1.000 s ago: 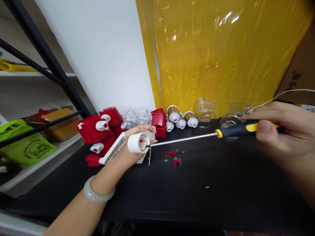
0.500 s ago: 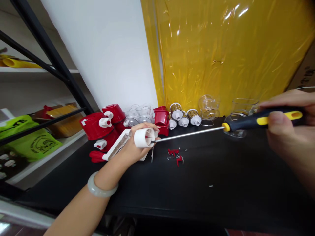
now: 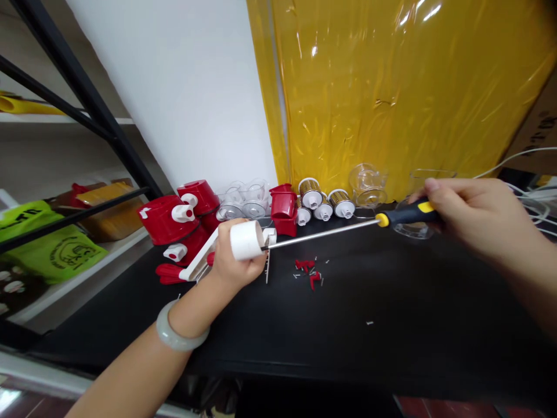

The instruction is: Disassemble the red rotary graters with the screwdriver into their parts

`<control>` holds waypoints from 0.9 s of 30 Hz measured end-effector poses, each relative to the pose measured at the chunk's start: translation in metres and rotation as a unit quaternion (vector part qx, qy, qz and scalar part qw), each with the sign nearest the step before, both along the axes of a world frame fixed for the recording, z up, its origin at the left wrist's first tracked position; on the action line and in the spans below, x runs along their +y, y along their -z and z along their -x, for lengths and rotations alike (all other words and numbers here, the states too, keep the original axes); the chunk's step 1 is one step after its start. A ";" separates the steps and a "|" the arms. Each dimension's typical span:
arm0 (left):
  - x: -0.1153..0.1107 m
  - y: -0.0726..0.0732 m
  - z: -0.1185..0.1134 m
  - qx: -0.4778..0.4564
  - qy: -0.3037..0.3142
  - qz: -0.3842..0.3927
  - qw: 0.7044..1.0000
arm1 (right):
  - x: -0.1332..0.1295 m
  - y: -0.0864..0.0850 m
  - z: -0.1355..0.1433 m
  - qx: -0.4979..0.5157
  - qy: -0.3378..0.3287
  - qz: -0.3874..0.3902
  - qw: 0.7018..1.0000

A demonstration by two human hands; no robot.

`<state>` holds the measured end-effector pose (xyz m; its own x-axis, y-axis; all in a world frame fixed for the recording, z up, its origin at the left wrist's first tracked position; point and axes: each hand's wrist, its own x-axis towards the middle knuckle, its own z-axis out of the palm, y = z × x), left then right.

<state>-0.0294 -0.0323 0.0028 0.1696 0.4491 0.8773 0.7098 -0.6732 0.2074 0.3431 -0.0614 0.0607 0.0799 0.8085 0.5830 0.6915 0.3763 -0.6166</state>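
Observation:
My left hand [image 3: 235, 267] is closed around a white cylindrical plastic part [image 3: 246, 240], its open end turned to the right. A long screwdriver [image 3: 324, 234] with a black and yellow handle is gripped in my right hand [image 3: 474, 215]. Its dark tip reaches the mouth of the white part; whether it touches anything inside is hidden. Behind my left hand lies a long white plastic piece [image 3: 198, 261] with red bits at its end. Small red parts [image 3: 314, 281] and several loose screws are scattered on the black table [image 3: 339, 348] below the screwdriver shaft.
Red housings with white knobs [image 3: 165, 220] stand at the left back. Along the wall are clear plastic cups [image 3: 243, 200], red pieces [image 3: 284, 209], metal grater drums [image 3: 311, 194] and clear containers [image 3: 369, 186]. White cables [image 3: 537, 203] lie at right. A single screw [image 3: 369, 323] sits nearer the front.
The white part has turned, so its inside no longer shows. My right hand has shifted left and now holds the screwdriver handle by its rear end.

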 end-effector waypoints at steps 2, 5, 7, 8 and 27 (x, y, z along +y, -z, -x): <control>0.001 -0.003 -0.002 0.006 -0.034 -0.031 0.999 | -0.001 0.001 0.001 -0.013 0.005 -0.023 1.000; 0.001 -0.010 -0.009 0.014 -0.061 -0.019 0.998 | -0.003 0.001 0.001 -0.029 0.006 -0.067 0.997; -0.001 -0.013 -0.015 0.020 -0.056 0.012 0.998 | -0.004 0.001 0.001 -0.031 0.000 -0.096 0.995; -0.002 -0.013 -0.018 0.016 -0.045 0.021 0.999 | -0.004 0.001 0.001 -0.026 -0.005 -0.103 0.994; -0.001 -0.008 -0.010 -0.084 0.113 0.041 0.989 | -0.016 0.009 0.012 0.046 -0.040 -0.288 0.956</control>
<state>-0.0193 -0.0331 0.0113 0.1282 0.4875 0.8637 0.4944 -0.7863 0.3704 0.3314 -0.0771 0.0519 0.1035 0.3613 0.9267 0.6001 0.7204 -0.3479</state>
